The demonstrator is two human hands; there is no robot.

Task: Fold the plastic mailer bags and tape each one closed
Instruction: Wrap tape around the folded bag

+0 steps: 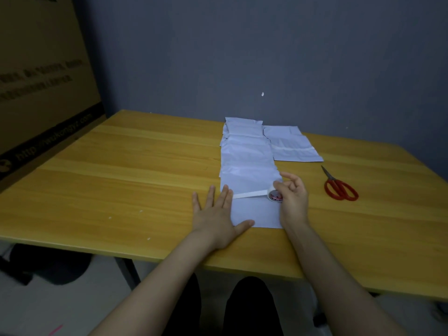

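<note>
**Ana:** Closest are the knees in dark trousers (252, 309), tucked under the yellow wooden table (121, 178). Where's the bag?

**Ben:** The white plastic mailer bag (254, 212) lies flat near the table's front edge, between the hands. A row of other white mailers (244, 151) lies just behind it.

**Ana:** And the hands?

**Ben:** The left hand (215, 214) is spread flat with its fingers straight, its thumb on the bag's near left corner. Its fingertips press down the free end of the strip of tape (249, 194). The right hand (292, 200) curls round the small roll of white tape (275, 196) at the bag's right edge.

**Ana:** So how should the taping go?

**Ben:** I'd keep the strip taut and level across the bag and not lift the left fingertips. I'd lower the roll until the tape meets the plastic, then smooth from left to right so no wrinkle gets trapped. I can't tell whether the strip is already stuck down.

**Ana:** And cutting it?

**Ben:** The red-handled scissors (339, 187) lie well apart on the right, so one hand must probably let go to fetch them.
</note>
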